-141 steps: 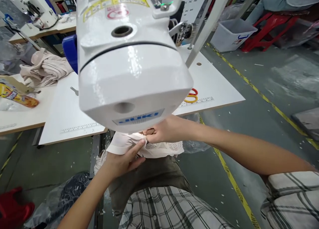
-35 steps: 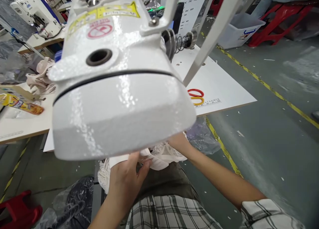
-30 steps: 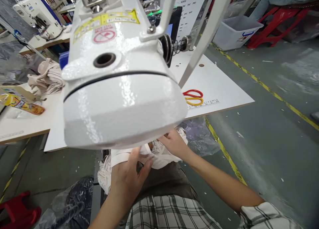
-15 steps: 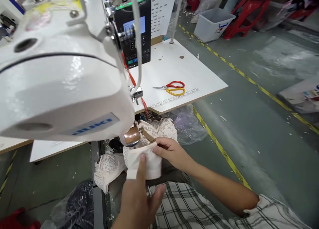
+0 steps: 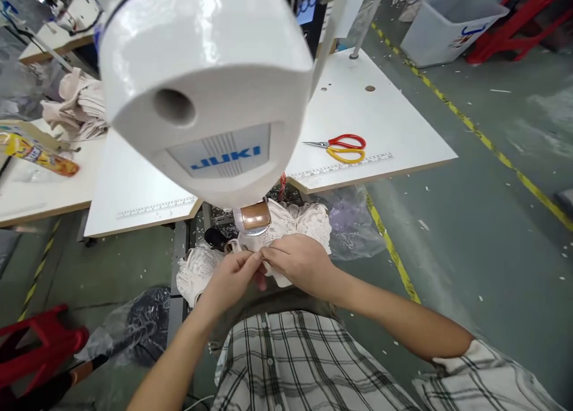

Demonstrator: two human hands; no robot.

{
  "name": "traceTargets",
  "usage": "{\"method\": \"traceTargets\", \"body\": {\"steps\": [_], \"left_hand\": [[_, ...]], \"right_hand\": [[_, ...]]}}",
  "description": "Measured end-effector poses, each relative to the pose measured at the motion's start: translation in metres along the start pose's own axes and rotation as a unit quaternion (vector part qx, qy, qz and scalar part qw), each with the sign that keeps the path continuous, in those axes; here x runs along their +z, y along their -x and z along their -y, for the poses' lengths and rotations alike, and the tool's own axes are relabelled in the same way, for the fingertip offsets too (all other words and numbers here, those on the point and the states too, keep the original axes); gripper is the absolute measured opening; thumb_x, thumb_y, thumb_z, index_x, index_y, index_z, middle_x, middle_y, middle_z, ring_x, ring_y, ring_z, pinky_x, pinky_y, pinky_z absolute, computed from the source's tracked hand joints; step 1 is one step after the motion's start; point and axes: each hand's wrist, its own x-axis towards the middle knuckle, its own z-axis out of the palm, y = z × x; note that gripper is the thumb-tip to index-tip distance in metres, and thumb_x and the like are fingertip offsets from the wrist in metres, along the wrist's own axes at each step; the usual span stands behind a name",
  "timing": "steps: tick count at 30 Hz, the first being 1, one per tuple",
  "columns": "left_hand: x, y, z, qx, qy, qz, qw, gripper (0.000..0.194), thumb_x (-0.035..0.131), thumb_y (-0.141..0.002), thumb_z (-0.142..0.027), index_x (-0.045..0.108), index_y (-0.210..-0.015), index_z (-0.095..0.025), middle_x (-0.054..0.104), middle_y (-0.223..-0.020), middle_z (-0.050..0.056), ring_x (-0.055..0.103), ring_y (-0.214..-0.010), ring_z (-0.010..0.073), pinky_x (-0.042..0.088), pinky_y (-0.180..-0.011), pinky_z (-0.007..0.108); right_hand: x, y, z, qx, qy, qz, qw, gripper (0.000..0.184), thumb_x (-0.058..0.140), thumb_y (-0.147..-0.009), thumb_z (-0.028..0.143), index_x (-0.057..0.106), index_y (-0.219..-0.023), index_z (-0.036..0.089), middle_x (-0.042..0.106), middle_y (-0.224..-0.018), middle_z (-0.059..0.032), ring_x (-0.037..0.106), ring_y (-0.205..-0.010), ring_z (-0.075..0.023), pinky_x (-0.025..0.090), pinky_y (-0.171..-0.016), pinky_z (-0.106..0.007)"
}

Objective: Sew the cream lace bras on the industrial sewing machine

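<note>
A white lace bra (image 5: 314, 223) lies under the sewing machine's lower end, one cup out to each side. My left hand (image 5: 230, 280) is closed, thumb and fingers pinched at the near edge of the bra. Against it, fingertip to fingertip, my right hand (image 5: 308, 263) pinches the same part from the right. What lies between the fingertips is mostly covered, but white fabric shows around and below them. The white JUKI sewing machine (image 5: 215, 95) rises just beyond both hands, with a copper-coloured guard (image 5: 255, 216) at its bottom.
Red-and-yellow-handled scissors (image 5: 330, 143) rest on the white tabletop (image 5: 385, 121) at right, beside a printed ruler. Folded fabric (image 5: 85, 104) and a yellow packet (image 5: 42, 155) are on the left table. A plastic bin (image 5: 447, 32) and red stool (image 5: 514, 26) stand behind.
My left hand has moved from pointing over the fabric to pinching it beside my right hand. The brown strap seen before is now hidden. The view has turned left.
</note>
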Motion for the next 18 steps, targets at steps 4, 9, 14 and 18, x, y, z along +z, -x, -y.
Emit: {"method": "traceTargets", "body": {"steps": [4,9,14,18], "left_hand": [[0.001,-0.009,0.016,-0.093,0.392,0.049,0.914,0.043,0.075,-0.076,-0.049,0.059,-0.086,-0.010,0.054,-0.072,0.004,0.056,-0.067,0.0125,0.047,-0.070,0.026],[0.010,-0.003,0.019,0.038,0.260,-0.042,0.964,0.038,0.059,-0.091,-0.047,0.062,-0.088,-0.009,0.060,-0.081,0.008,0.052,-0.068,0.0107,0.043,-0.062,0.022],[0.008,-0.001,0.020,0.105,0.089,-0.091,0.986,0.039,0.049,-0.096,-0.044,0.064,-0.086,-0.009,0.061,-0.082,0.008,0.053,-0.075,0.0133,0.045,-0.069,0.024],[0.007,-0.001,0.018,0.110,0.027,-0.117,0.987,0.034,0.048,-0.097,-0.038,0.066,-0.086,-0.010,0.062,-0.080,0.006,0.055,-0.075,0.0133,0.044,-0.069,0.023]], "right_hand": [[0.015,0.004,-0.009,0.019,-0.063,-0.031,0.997,0.019,0.055,-0.093,0.013,0.063,-0.109,0.015,0.062,-0.094,-0.0035,0.052,-0.085,-0.0157,0.040,-0.075,-0.031],[0.013,0.007,-0.005,0.104,-0.128,-0.073,0.984,0.029,0.066,-0.086,0.020,0.060,-0.114,0.016,0.058,-0.106,-0.0077,0.053,-0.101,-0.0171,0.045,-0.087,-0.031],[0.022,0.007,0.000,0.146,-0.165,-0.041,0.975,0.020,0.063,-0.091,0.026,0.064,-0.109,0.018,0.063,-0.099,-0.0027,0.059,-0.092,-0.0129,0.047,-0.075,-0.026],[0.026,0.004,0.001,0.177,-0.239,-0.042,0.954,0.011,0.064,-0.090,0.023,0.066,-0.100,0.018,0.063,-0.094,-0.0015,0.059,-0.088,-0.0097,0.047,-0.072,-0.023]]}}
